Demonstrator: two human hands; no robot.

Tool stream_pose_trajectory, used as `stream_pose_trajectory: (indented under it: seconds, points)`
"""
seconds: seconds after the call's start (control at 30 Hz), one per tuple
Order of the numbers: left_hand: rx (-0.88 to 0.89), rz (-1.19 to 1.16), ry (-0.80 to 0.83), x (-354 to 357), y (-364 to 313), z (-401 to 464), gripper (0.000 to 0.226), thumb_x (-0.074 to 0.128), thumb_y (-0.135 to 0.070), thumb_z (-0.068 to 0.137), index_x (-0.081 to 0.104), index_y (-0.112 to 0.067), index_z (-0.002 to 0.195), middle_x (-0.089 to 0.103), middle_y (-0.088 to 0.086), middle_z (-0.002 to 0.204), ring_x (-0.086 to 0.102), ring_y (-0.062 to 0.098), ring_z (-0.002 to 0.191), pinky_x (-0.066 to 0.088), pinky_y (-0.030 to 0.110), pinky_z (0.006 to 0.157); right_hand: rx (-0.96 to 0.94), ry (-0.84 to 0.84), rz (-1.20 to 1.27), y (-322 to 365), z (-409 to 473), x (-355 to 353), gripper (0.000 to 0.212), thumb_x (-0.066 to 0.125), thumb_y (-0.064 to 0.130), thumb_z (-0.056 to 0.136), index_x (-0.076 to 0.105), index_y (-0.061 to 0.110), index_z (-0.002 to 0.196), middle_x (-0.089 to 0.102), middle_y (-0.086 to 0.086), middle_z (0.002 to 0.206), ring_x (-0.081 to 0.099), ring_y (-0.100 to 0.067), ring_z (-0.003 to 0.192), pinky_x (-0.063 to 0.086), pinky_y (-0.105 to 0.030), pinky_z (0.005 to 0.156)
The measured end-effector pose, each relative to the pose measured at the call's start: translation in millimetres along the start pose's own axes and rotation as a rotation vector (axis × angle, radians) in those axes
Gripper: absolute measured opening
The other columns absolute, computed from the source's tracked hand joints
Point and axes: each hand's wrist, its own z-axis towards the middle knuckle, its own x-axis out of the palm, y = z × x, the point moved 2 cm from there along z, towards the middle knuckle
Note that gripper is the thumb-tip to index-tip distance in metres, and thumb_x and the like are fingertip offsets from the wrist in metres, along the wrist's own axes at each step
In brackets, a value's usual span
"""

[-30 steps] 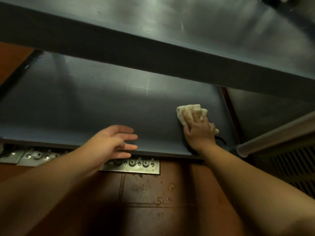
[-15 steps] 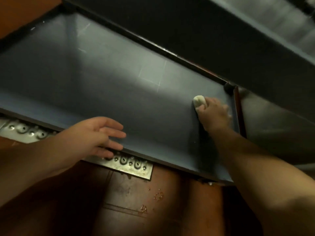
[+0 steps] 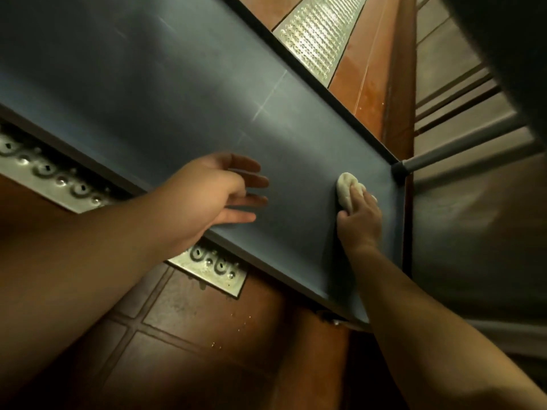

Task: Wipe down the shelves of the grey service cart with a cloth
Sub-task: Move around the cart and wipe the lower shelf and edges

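Floor: brown-red tiled floor (image 3: 183, 344) with dark grout lines runs under and past the cart; small pale specks dot it near the middle.
Shelf: flat grey metal cart shelf (image 3: 183, 93) crosses the scene from far left to near right, with a dark raised rim along its far edge.
Drain grates: perforated silver metal floor grate (image 3: 213, 266) lies under the shelf's near edge; a finer ribbed metal grate (image 3: 316, 34) lies beyond the far edge.
Post: grey tubular cart post (image 3: 444, 153) rises from the shelf's far right corner.
Left hand (image 3: 219, 190): released, fingers straight and spread over the shelf's near edge, holding nothing.
Right hand (image 3: 359, 220): fingers curled over the cloth, pressing it onto the shelf.
Cloth: bunched cream-white cloth (image 3: 346, 187) lies on the shelf's right end, near the corner post.
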Motion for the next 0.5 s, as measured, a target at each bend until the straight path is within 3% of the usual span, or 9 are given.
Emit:
stream_pose_trajectory:
  seconds: [0.13,0.27,0.4,0.5]
  points:
    - [-0.005,-0.042,0.006,-3,7,-1,0.043,0.034,0.015,0.088,0.06,-0.008,0.113,0.07,0.011,0.107,0.072,0.027,0.091,0.057,0.042,0.079,-0.026,-0.111,0.011,-11,24,-12,0.057,0.06,0.013,0.092,0.047,0.026,0.146,0.043,-0.001,0.152,0.037,-0.028,0.14,0.034,-0.05,0.116]
    - [-0.034,-0.031,-0.003,-4,15,4,0.044,0.034,0.017,0.087,0.061,-0.008,0.113,0.071,0.01,0.106,0.073,0.026,0.089,0.058,0.042,0.078,-0.004,-0.139,-0.067,-27,58,-17,0.055,0.059,0.013,0.091,0.049,0.025,0.143,0.045,-0.003,0.149,0.037,-0.032,0.137,0.032,-0.049,0.115]
    - [-0.063,-0.019,-0.016,0,22,11,0.044,0.034,0.018,0.087,0.061,-0.009,0.11,0.07,0.01,0.106,0.073,0.027,0.09,0.057,0.045,0.082,0.211,-0.036,-0.005,-46,86,-13,0.057,0.057,0.026,0.083,0.05,0.034,0.139,0.054,-0.008,0.135,0.051,-0.034,0.121,0.043,-0.051,0.107]
    - [-0.064,-0.008,-0.026,0,22,13,0.043,0.036,0.017,0.088,0.061,-0.011,0.108,0.071,0.009,0.105,0.073,0.026,0.09,0.057,0.044,0.083,0.374,0.032,-0.041,-59,95,-12,0.059,0.058,0.027,0.081,0.048,0.029,0.139,0.055,-0.012,0.127,0.054,-0.036,0.114,0.048,-0.054,0.097]
